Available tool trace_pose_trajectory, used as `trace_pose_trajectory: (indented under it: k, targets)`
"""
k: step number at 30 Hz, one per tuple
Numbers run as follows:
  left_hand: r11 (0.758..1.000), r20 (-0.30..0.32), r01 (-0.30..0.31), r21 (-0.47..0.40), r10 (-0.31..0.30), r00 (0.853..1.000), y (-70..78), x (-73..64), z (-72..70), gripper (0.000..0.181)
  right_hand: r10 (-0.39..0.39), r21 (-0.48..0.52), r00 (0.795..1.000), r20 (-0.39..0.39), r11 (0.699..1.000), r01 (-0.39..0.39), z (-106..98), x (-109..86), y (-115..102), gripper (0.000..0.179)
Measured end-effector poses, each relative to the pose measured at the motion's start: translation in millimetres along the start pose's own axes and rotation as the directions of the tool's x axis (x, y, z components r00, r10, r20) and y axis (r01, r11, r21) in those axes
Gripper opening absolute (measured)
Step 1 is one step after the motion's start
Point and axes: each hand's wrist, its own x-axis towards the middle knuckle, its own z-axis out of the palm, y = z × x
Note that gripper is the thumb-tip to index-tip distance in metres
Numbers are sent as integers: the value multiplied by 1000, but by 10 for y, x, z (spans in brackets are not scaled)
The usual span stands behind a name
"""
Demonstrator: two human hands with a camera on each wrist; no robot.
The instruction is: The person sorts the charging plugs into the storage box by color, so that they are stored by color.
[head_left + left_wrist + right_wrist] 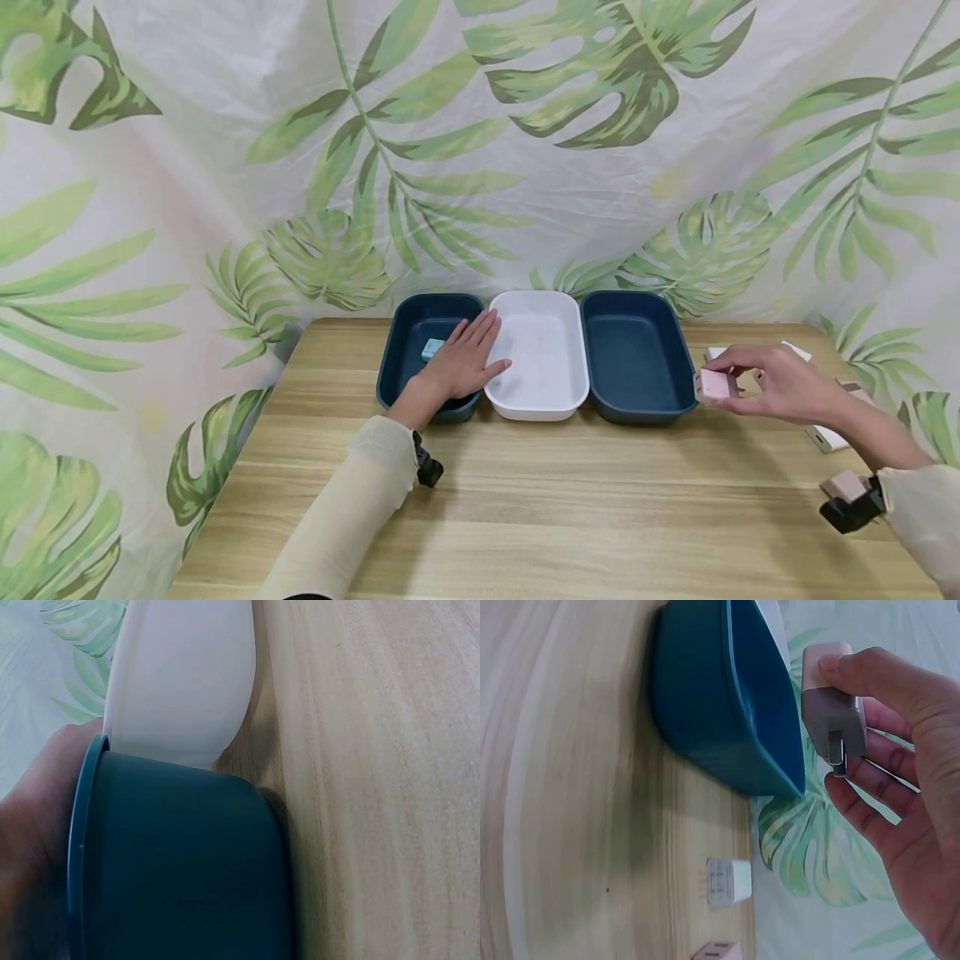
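My right hand (787, 383) pinches a pink plug-in charger (720, 385) between thumb and fingers, just beyond the right rim of the right dark blue bin (633, 358). In the right wrist view the charger (829, 697) shows a grey end with metal prongs. My left hand (459, 360) lies with straight fingers over the adjoining rims of the left dark blue bin (405, 333) and the white bin (536, 358). A light blue block (432, 349) sits inside the left bin, partly hidden by that hand.
Behind and below my right hand lie several items, among them a white block (828, 437) and a white charger (739, 881). A pinkish block (846, 485) shows beside the right wrist camera. A leaf-print cloth (450, 167) hangs behind the wooden table (562, 508).
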Motion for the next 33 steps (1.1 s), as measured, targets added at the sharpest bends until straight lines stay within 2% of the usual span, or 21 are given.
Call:
trace_pose_trajectory:
  k: [5,12,14,22,33]
  targets:
    - [1000,-6,-5,4,5,1000,15,-12,-28,85,1,22,1000,4,1000,-1,32,106,-39,46]
    - [1000,-1,-7,11,7,1000,24,-8,-44,85,71,40,996,61,997,-73,79,245,-107,42]
    - [1000,2,-3,12,3,1000,21,-3,-40,86,70,38,995,67,997,-73,100,286,-122,40]
    - [1000,1,1,19,-1,1000,-13,20,16,86,-19,76,999,37,997,16,190,436,-101,38]
    - [1000,-6,-3,16,3,1000,-11,7,10,86,-67,58,997,35,996,65,287,634,-119,37]
